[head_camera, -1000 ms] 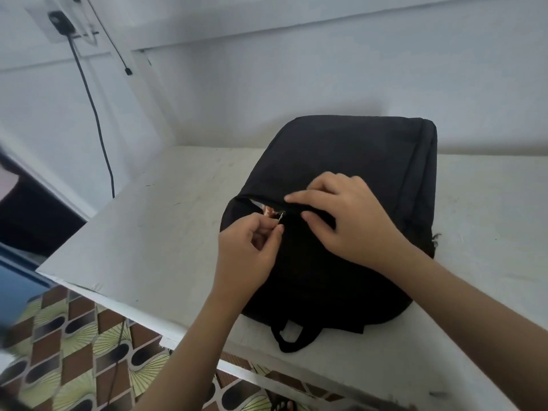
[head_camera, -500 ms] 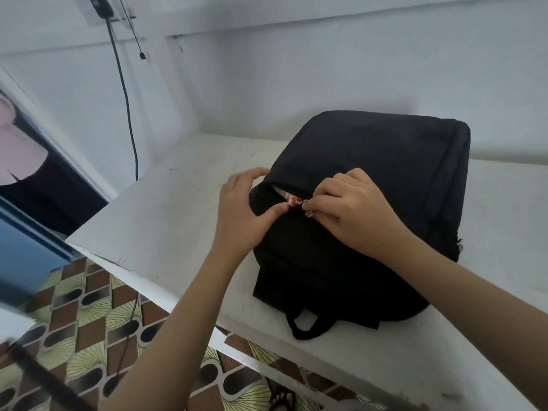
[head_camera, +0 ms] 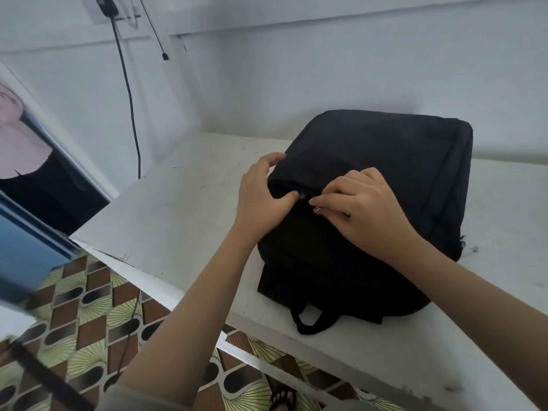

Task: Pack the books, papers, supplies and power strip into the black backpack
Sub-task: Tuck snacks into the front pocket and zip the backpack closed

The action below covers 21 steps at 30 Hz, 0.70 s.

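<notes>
Blocked in the middle of the white table (head_camera: 184,209) by the black backpack (head_camera: 370,155), lying flat, far end close to the wall (head_camera: 296,69); little room behind. Crowded at the zip line: left hand (head_camera: 261,194) gripping the bag's left edge, right hand (head_camera: 364,209) pinching the zip pull (head_camera: 317,208), fingertips nearly meeting. Open left of the bag, over bare table to the edge. Open on the right too, along a bare stretch running out of view. Toward the front edge, only the carry loop (head_camera: 311,321) in the way. Far left, well clear: black cable (head_camera: 130,99) down the wall.
</notes>
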{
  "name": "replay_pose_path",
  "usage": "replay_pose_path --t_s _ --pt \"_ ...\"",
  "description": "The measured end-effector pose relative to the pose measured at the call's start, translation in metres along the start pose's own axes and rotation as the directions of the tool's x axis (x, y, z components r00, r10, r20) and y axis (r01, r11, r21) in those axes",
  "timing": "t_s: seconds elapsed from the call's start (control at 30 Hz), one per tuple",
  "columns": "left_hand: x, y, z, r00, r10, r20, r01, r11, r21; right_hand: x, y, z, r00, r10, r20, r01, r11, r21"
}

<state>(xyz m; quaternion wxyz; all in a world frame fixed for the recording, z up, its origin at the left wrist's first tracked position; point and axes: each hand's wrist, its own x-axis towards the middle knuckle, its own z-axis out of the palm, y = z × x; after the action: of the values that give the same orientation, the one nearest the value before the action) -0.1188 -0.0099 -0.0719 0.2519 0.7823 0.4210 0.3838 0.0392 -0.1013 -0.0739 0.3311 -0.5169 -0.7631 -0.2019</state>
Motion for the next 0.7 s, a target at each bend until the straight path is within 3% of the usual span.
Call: replay_pose_path --t_s 0.07,0.17,0.27,0.37,0.53,0.7 --pt "-0.015 0.004 -0.002 0.987 0.153 -0.059 -0.155 0.987 -0.031 -0.002 0.0 0.0 0.999 0.042 -0.015 -0.042 0.999 0.016" --pt "-0.031 0.008 0.001 0.951 0.305 0.059 -0.301 0.951 -0.064 -0.003 0.0 0.001 0.991 0.12 -0.056 -0.118 0.992 0.046" --pt "-0.031 0.01 0.007 0.954 0.272 0.125 -0.264 0.962 -0.076 -0.002 -0.002 -0.001 0.969 0.247 -0.033 -0.24 0.961 0.141" --pt "-0.029 0.012 0.01 0.975 0.214 0.065 -0.21 0.976 -0.063 -0.003 -0.005 -0.002 0.953 0.304 0.022 -0.303 0.936 0.178" --pt "-0.029 0.012 0.004 0.984 0.175 -0.047 -0.178 0.981 -0.074 -0.01 -0.002 -0.002 0.946 0.324 0.025 -0.32 0.942 -0.102" --pt "-0.029 0.004 -0.008 0.99 0.106 -0.097 -0.116 0.988 -0.106 -0.011 -0.002 0.001 0.972 0.228 -0.056 -0.235 0.948 -0.214"
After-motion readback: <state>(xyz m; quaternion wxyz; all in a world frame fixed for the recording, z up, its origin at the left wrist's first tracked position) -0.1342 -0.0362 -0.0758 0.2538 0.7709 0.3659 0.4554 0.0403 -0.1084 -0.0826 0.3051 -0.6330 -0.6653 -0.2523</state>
